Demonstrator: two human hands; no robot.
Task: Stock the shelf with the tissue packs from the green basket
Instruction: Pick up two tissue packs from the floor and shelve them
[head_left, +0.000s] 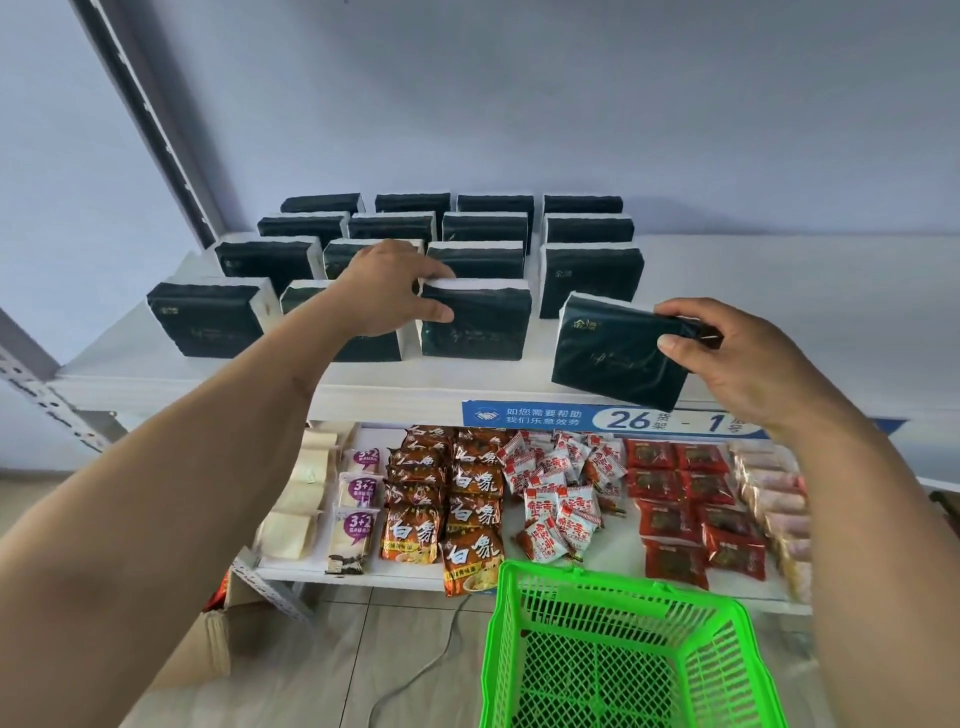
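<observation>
The right hand (737, 364) pinches the last pack (618, 353) by its right end, thumb on the face and fingers curled behind, holding it tilted just above the shelf (779, 312) front, in the open front place of the rightmost column. The left hand (389, 291) grips the left edge of the front pack (475, 322) of the third column, thumb on its face and fingers over its top edge, as if squaring it up; that pack stands on the shelf. Around them the dark packs stand in four columns running back toward the wall (519, 104), four deep in three of them and three deep in the rightmost. The green basket (597, 649) below looks empty through its mesh, so by my reading the job is nearly finished: only the held pack is left to set down and straighten. The shelf is a white board on a perforated metal frame, with a blue label (597, 418) on its front edge; the tier beneath carries snack packets (467, 499). The wall is plain pale blue and the floor (363, 649) is light tile.
</observation>
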